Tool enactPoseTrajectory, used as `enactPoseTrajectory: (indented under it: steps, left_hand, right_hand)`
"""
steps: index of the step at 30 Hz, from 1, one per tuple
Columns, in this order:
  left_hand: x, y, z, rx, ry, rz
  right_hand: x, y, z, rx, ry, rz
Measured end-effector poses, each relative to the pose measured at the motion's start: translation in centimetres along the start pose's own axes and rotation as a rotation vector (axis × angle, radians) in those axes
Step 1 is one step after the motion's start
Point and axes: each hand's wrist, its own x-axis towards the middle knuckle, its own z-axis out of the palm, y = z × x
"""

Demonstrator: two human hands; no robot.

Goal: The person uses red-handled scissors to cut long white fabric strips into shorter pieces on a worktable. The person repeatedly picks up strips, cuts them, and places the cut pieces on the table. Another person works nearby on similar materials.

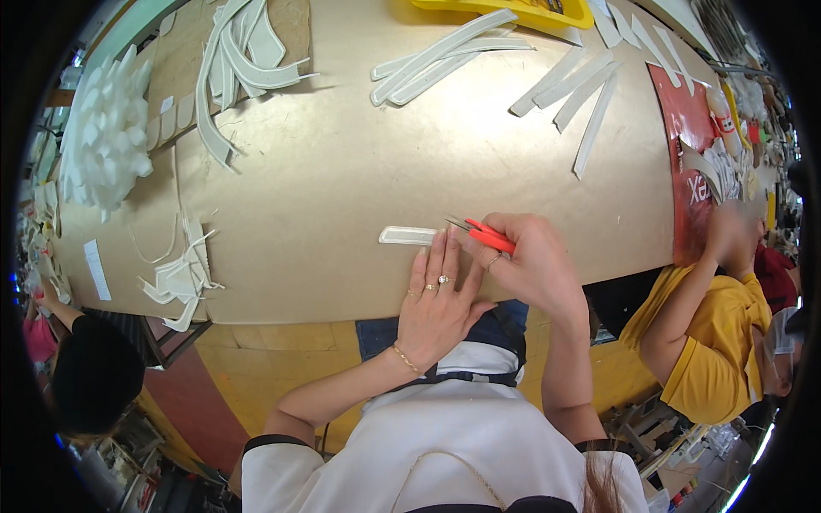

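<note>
A short white strip [405, 235] with a greyish middle lies flat near the table's front edge. My left hand [438, 295] rests on its right part, fingers stretched out and pressing it to the table; the fingers hide that end. My right hand [532, 261] is closed around small red-handled thread snips [490, 236]. Their metal blades point left and sit just above my left fingertips, by the strip's covered end. Whether the blades touch the strip I cannot tell.
Long pale strips lie in piles [445, 56] at the back and back right, below a yellow tray [505, 10]. Curved strips [239, 60] and white scraps [184, 272] are at left, beside a white spiky heap [107, 132]. A person in yellow [714, 342] works at right.
</note>
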Motion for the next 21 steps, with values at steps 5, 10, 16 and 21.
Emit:
enactPoseTrajectory:
  steps: [5,10,16,21]
  left_hand:
    - [0.0,0.1,-0.3,0.063,-0.034,0.002]
    - [0.0,-0.2,-0.2,-0.018,-0.006,0.005]
    - [-0.3,-0.3,0.1,-0.03,-0.008,-0.033]
    - [0.0,0.0,-0.1,-0.074,-0.028,-0.075]
  right_hand:
    - [-0.3,2.1,-0.9,0.083,-0.006,0.014]
    - [-3.6,5.9,-2.9,0.316,-0.006,0.217]
    - [-5.4,9.3,-3.1,0.288,0.11,0.189]
    - [-5.4,10.0,-2.5,0.202,0.22,0.163]
